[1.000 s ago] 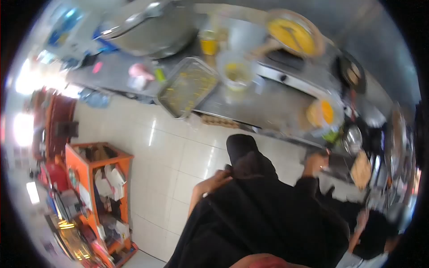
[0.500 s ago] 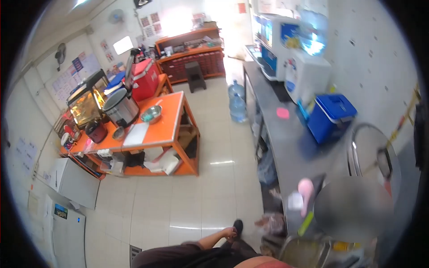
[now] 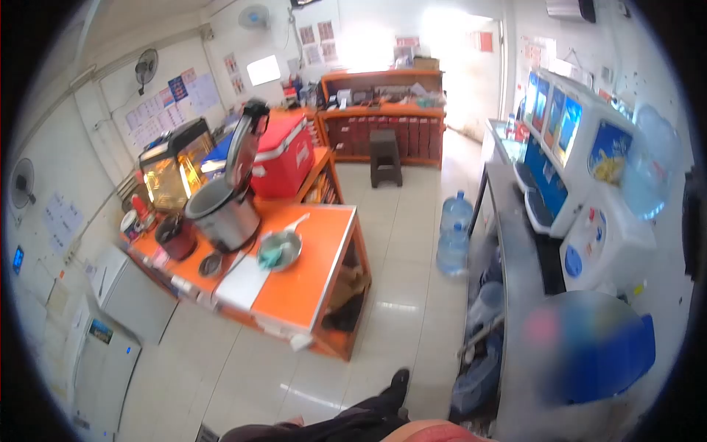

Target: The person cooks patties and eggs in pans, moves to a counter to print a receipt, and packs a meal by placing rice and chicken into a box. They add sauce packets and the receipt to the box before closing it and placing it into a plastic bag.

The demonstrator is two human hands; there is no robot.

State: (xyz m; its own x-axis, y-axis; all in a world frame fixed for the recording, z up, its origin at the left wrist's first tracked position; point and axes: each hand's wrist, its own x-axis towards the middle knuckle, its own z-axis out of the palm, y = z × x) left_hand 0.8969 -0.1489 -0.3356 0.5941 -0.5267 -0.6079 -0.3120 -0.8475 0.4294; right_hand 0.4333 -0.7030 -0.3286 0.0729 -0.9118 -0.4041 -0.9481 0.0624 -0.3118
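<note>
Only a small bit of my left hand point(image 3: 296, 421) shows at the bottom edge, beside my dark clothing point(image 3: 346, 418); its fingers are hidden. My right hand is out of view. Ahead and to the left stands an orange table point(image 3: 313, 274). On it are a large rice cooker point(image 3: 234, 223) with its lid raised, a metal bowl point(image 3: 293, 250) with something teal inside, a dark red pot point(image 3: 175, 239) and a small bowl point(image 3: 211, 265).
A steel counter point(image 3: 519, 295) runs along my right, carrying a drink dispenser point(image 3: 578, 151), a water dispenser point(image 3: 607, 243) and a blue cooler point(image 3: 637, 361). Water jugs point(image 3: 454, 236) stand on the floor. A dark stool point(image 3: 385, 158) is farther back. A red cooler point(image 3: 283, 158) sits behind the table.
The view has swung up and to the right and come nearer the orange table. My left hand, lower middle before, has mostly dropped out of sight. The pink ladle-like item on the counter has left view.
</note>
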